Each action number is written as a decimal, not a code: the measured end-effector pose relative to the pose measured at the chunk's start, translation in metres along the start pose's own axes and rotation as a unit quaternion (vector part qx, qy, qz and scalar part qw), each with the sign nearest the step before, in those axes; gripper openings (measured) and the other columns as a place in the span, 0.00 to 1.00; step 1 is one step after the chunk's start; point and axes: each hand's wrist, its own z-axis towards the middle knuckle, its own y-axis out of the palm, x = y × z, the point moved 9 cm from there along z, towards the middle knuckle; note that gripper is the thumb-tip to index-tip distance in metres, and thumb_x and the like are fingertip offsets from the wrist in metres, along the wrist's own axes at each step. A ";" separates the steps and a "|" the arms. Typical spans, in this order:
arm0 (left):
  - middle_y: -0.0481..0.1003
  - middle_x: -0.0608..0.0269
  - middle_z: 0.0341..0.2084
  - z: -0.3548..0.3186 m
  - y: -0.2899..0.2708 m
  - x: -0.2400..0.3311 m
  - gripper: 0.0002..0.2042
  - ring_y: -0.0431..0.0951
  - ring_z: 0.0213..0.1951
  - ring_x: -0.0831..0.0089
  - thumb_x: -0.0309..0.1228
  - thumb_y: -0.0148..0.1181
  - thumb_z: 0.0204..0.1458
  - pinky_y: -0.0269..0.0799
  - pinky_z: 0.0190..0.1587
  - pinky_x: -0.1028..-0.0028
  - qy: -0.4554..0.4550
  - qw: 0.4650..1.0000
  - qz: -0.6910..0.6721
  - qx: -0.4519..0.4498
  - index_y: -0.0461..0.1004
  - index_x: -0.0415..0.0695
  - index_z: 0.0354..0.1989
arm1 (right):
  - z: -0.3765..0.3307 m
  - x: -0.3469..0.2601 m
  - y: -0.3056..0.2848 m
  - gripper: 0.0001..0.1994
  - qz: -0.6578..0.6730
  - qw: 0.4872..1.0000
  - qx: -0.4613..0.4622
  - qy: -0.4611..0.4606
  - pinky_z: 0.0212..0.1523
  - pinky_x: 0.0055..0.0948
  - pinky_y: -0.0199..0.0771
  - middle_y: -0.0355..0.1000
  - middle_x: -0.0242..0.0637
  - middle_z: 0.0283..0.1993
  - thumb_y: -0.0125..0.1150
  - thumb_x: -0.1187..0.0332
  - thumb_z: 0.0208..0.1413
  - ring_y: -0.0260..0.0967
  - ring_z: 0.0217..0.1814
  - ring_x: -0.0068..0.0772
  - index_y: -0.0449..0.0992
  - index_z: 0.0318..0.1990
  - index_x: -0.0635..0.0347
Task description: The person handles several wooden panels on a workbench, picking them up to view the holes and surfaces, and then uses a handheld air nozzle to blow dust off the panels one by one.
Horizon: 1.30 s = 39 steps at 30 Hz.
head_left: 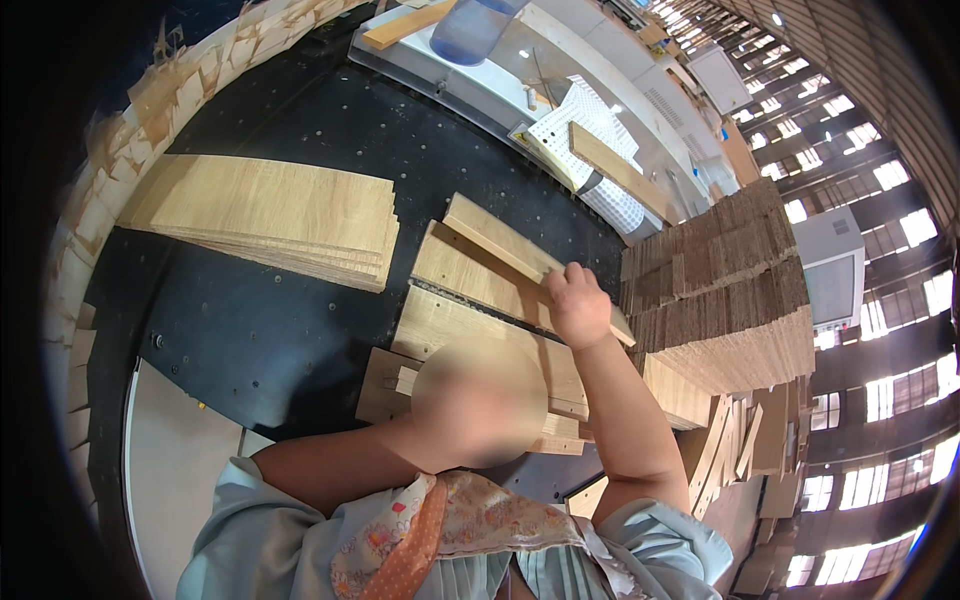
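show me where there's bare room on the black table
Bare black table shows between the left board stack and left forearm, and between that stack and the white ledge. It's crowded around the right hand, among loose planks.

Left hand [480,405] under round blur

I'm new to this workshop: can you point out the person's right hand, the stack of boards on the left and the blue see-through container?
Right hand [580,306]: head view, back of hand.
Stack of boards [268,202]: head view, top board's face.
Blue container [474,32]: head view, side.
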 end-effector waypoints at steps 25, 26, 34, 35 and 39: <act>0.65 0.68 0.19 -0.001 0.007 0.004 0.04 0.69 0.26 0.71 0.31 0.51 0.39 0.63 0.33 0.73 0.002 0.994 0.107 -0.019 0.68 0.48 0.25 | -0.010 0.053 -0.019 0.11 0.412 0.866 -0.275 0.072 0.31 0.29 0.65 0.65 0.36 0.27 0.71 0.71 0.41 0.62 0.28 0.31 0.74 0.30 0.63; 0.65 0.68 0.19 -0.001 0.005 0.005 0.04 0.69 0.26 0.71 0.31 0.52 0.39 0.63 0.33 0.73 0.004 0.995 0.103 -0.014 0.68 0.48 0.25 | -0.015 0.054 -0.013 0.10 0.403 0.864 -0.291 0.074 0.31 0.27 0.66 0.65 0.33 0.27 0.70 0.71 0.41 0.63 0.29 0.28 0.74 0.30 0.63; 0.66 0.67 0.24 -0.001 0.004 0.003 0.08 0.68 0.30 0.72 0.31 0.52 0.39 0.63 0.34 0.74 -0.009 0.994 0.108 -0.012 0.70 0.45 0.29 | -0.025 0.034 0.000 0.10 0.427 0.826 -0.356 0.091 0.33 0.24 0.66 0.67 0.31 0.30 0.70 0.72 0.43 0.63 0.29 0.24 0.75 0.31 0.63; 0.68 0.65 0.27 0.000 0.003 0.004 0.09 0.69 0.32 0.71 0.31 0.52 0.39 0.64 0.35 0.74 -0.017 0.993 0.116 -0.009 0.71 0.44 0.30 | -0.027 0.034 0.001 0.09 0.433 0.819 -0.363 0.096 0.33 0.24 0.66 0.67 0.31 0.30 0.70 0.72 0.43 0.63 0.30 0.24 0.75 0.31 0.63; 0.68 0.53 0.41 0.001 0.001 0.000 0.15 0.69 0.42 0.65 0.30 0.56 0.37 0.66 0.42 0.72 -0.049 0.992 0.115 -0.002 0.71 0.39 0.36 | -0.031 0.033 -0.003 0.08 0.458 0.801 -0.372 0.102 0.34 0.24 0.66 0.67 0.30 0.29 0.69 0.72 0.44 0.63 0.31 0.23 0.75 0.31 0.63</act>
